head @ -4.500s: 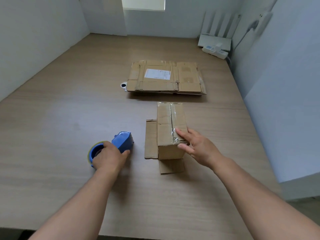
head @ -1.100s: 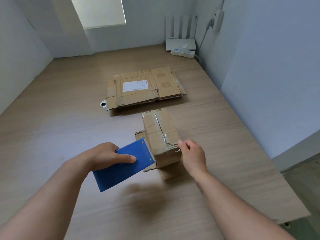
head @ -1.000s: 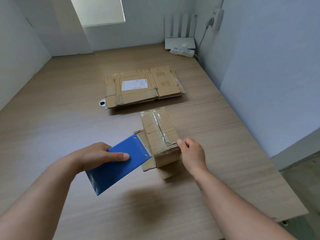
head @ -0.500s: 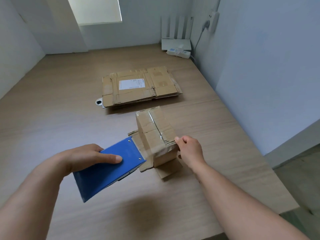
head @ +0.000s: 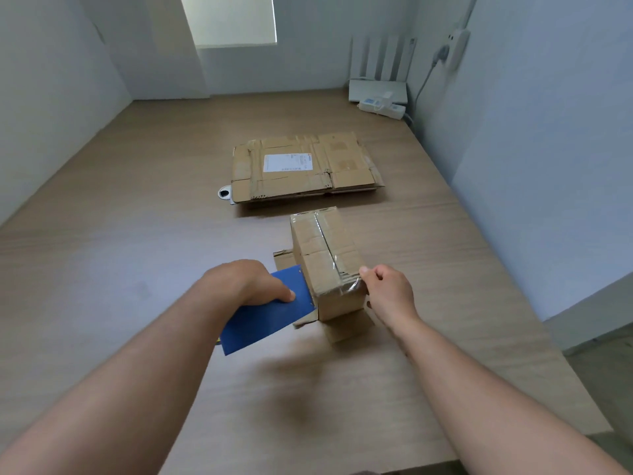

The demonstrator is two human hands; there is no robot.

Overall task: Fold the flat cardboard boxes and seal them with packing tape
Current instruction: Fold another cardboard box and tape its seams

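Observation:
A small folded cardboard box (head: 325,255) stands on the wooden table (head: 137,255), clear tape running along its top seam and over the near edge. Loose flaps stick out at its base on the left and front. My left hand (head: 246,282) grips a blue tape dispenser (head: 270,313), whose front end is against the box's near left corner. My right hand (head: 387,293) pinches the strip of clear tape (head: 346,284) at the box's near right top corner. A stack of flat cardboard boxes (head: 305,166) with a white label lies further back.
A small white object with a dark hole (head: 224,193) pokes out at the stack's left corner. A white router (head: 376,87) and power strip (head: 382,108) sit at the far right by the wall. The wall (head: 548,166) runs close along the table's right side.
My left hand lifted the dispenser off the table and brought it right, up to the box's near left corner. My right hand moved from flat on the box top to pinching the tape.

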